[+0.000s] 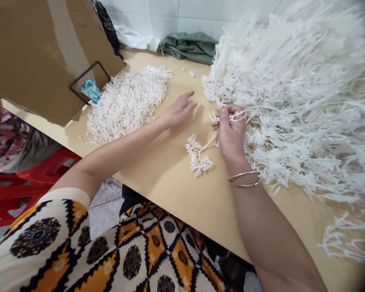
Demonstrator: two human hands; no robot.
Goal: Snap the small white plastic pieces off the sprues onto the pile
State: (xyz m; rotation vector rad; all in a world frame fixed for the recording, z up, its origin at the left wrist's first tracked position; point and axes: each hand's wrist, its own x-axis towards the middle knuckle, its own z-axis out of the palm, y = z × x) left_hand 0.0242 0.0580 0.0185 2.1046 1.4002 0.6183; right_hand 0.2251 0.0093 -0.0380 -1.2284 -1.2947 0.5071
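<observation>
My right hand (230,130) is closed in a pinch on a white branched plastic strip (200,156) whose frayed end lies on the tan table (176,186). That hand rests at the edge of a huge heap of white plastic strips (298,105) on the right. My left hand (180,109) hovers flat with fingers stretched out, holding nothing, between the heap and a smaller pile of short white pieces (126,103) on the left. Metal bangles (245,179) circle my right wrist.
A brown cardboard box (39,52) with a black wire frame stands at the back left. Green cloth (190,46) and white cloth lie against the tiled wall. A red plastic stool (21,186) sits below the table's left edge.
</observation>
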